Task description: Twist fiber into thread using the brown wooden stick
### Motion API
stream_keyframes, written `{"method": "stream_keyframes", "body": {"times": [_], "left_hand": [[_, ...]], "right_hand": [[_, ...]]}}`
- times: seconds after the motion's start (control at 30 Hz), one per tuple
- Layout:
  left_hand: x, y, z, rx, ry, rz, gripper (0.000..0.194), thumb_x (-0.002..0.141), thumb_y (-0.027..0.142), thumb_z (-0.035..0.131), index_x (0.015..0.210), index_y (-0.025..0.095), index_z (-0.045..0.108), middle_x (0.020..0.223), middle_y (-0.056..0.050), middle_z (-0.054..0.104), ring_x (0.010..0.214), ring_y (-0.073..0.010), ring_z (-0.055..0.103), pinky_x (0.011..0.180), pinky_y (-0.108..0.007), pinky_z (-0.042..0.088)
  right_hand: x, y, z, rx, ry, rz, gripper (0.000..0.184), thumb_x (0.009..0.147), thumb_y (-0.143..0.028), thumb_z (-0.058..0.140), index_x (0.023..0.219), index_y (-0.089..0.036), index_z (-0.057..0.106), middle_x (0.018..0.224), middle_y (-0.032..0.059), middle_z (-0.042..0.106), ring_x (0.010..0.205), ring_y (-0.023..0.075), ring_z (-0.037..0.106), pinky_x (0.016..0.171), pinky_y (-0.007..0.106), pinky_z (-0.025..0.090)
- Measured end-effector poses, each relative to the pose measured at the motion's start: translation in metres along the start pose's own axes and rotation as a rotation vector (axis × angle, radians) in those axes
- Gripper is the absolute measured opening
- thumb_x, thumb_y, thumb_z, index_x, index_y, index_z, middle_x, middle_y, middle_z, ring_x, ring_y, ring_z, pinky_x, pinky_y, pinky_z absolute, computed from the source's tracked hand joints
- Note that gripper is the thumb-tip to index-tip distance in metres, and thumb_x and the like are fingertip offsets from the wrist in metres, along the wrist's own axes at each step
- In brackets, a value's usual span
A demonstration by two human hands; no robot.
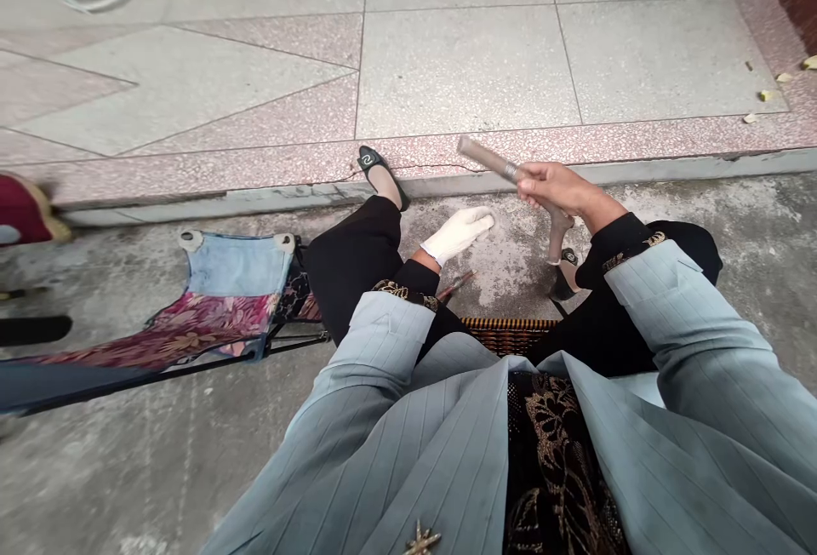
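My right hand (554, 189) is bare and closed around a greyish-brown stick-like handle (486, 158), which points up and to the left. Wire or a ring seems to wrap the handle close to my fingers. Below the hand a brown curved piece (557, 231) hangs down; whether it belongs to the same tool I cannot tell. A white knitted glove covers my left hand (460, 233), held low over the concrete with its fingers drawn together. Anything inside them is hidden. Beneath that wrist lies a thin reddish-brown stick (457, 284), partly covered by my sleeve.
I sit on a woven wicker seat (511, 335), with black shoes (381, 175) on both sides. To the left stands a folding chair (233, 270) with blue and floral cloth. A low step edge (287, 195) crosses ahead, below the tiled floor (465, 70).
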State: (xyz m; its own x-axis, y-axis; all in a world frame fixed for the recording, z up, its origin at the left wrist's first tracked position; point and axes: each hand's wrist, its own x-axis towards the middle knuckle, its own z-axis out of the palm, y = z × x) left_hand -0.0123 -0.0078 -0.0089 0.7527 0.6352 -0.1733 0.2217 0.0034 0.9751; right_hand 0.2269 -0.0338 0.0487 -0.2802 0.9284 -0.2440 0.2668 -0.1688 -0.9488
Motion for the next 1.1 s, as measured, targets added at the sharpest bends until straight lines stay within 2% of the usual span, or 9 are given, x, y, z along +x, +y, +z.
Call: {"method": "stream_keyframes", "body": {"times": [0.1, 0.23, 0.33, 0.5, 0.73, 0.8, 0.9, 1.0, 1.1], "left_hand": [[0.0, 0.0, 0.005, 0.092, -0.098, 0.012, 0.037, 0.09, 0.05, 0.052, 0.082, 0.016, 0.063, 0.063, -0.001, 0.056, 0.055, -0.0108, 0.046, 0.055, -0.024, 0.038], [0.0, 0.001, 0.005, 0.215, -0.171, 0.018, 0.038, 0.091, 0.049, 0.05, 0.083, 0.015, 0.063, 0.062, 0.001, 0.051, 0.055, -0.0096, 0.042, 0.054, -0.022, 0.033], [0.001, 0.001, 0.004, 0.37, -0.194, 0.042, 0.037, 0.092, 0.047, 0.046, 0.087, 0.015, 0.065, 0.069, 0.001, 0.055, 0.062, -0.011, 0.047, 0.059, -0.022, 0.036], [0.0, 0.001, 0.002, 0.492, -0.232, 0.081, 0.037, 0.09, 0.045, 0.045, 0.086, 0.015, 0.067, 0.077, 0.0, 0.06, 0.071, -0.0132, 0.051, 0.067, -0.023, 0.038], [0.0, 0.0, -0.007, 0.327, -0.137, 0.027, 0.036, 0.088, 0.045, 0.052, 0.092, 0.013, 0.067, 0.077, -0.002, 0.063, 0.067, -0.0126, 0.051, 0.064, -0.024, 0.04], [0.0, -0.001, -0.007, 0.188, -0.078, 0.028, 0.035, 0.087, 0.046, 0.054, 0.088, 0.013, 0.065, 0.077, -0.003, 0.061, 0.065, -0.0118, 0.051, 0.061, -0.023, 0.041], [0.0, -0.001, -0.002, -0.063, 0.005, 0.004, 0.038, 0.089, 0.05, 0.054, 0.086, 0.013, 0.061, 0.069, -0.002, 0.055, 0.058, -0.0096, 0.046, 0.055, -0.022, 0.039], [-0.001, 0.003, 0.003, -0.195, -0.056, -0.004, 0.041, 0.087, 0.054, 0.057, 0.085, 0.013, 0.06, 0.059, 0.003, 0.044, 0.05, -0.0077, 0.038, 0.048, -0.02, 0.033], [-0.001, 0.008, 0.006, -0.17, -0.125, -0.001, 0.045, 0.083, 0.058, 0.062, 0.082, 0.013, 0.06, 0.058, 0.004, 0.042, 0.049, -0.007, 0.035, 0.046, -0.02, 0.03]], "right_hand": [[0.006, 0.007, 0.0, -0.11, 0.224, 0.102, 0.03, 0.093, -0.041, 0.056, 0.11, -0.017, 0.062, 0.077, 0.0042, 0.061, 0.063, 0.0128, 0.051, 0.058, 0.026, 0.045], [0.009, 0.011, 0.006, -0.682, 0.251, 0.221, 0.028, 0.091, -0.037, 0.058, 0.111, -0.018, 0.065, 0.094, 0.0096, 0.068, 0.08, 0.0213, 0.06, 0.066, 0.031, 0.044], [0.009, 0.009, 0.014, -1.0, 0.114, 0.286, 0.033, 0.091, -0.035, 0.057, 0.118, -0.017, 0.064, 0.104, 0.0138, 0.069, 0.089, 0.0265, 0.061, 0.07, 0.034, 0.043], [0.006, 0.007, 0.026, -1.146, -0.269, 0.32, 0.028, 0.089, -0.029, 0.061, 0.113, -0.016, 0.069, 0.106, 0.0145, 0.07, 0.089, 0.0264, 0.063, 0.069, 0.034, 0.042], [-0.006, -0.003, 0.027, -0.661, -0.754, 0.299, 0.033, 0.08, -0.028, 0.071, 0.112, -0.022, 0.073, 0.092, 0.0039, 0.072, 0.074, 0.0161, 0.06, 0.068, 0.029, 0.041], [-0.009, -0.01, 0.018, -0.473, -0.686, 0.17, 0.037, 0.081, -0.03, 0.07, 0.116, -0.02, 0.071, 0.091, 0.0029, 0.07, 0.071, 0.0136, 0.057, 0.067, 0.027, 0.042], [-0.011, -0.019, 0.003, -0.221, -0.284, 0.052, 0.036, 0.086, -0.034, 0.064, 0.117, -0.017, 0.067, 0.092, 0.0035, 0.068, 0.07, 0.0119, 0.054, 0.066, 0.025, 0.044], [-0.007, -0.017, -0.006, -0.144, 0.109, 0.097, 0.028, 0.089, -0.029, 0.058, 0.109, -0.012, 0.065, 0.081, 0.0042, 0.063, 0.066, 0.0116, 0.053, 0.063, 0.025, 0.044], [-0.001, -0.007, -0.007, -0.267, 0.253, 0.195, 0.025, 0.087, -0.028, 0.059, 0.104, -0.01, 0.066, 0.075, 0.0039, 0.061, 0.064, 0.0126, 0.053, 0.061, 0.025, 0.043]]}}
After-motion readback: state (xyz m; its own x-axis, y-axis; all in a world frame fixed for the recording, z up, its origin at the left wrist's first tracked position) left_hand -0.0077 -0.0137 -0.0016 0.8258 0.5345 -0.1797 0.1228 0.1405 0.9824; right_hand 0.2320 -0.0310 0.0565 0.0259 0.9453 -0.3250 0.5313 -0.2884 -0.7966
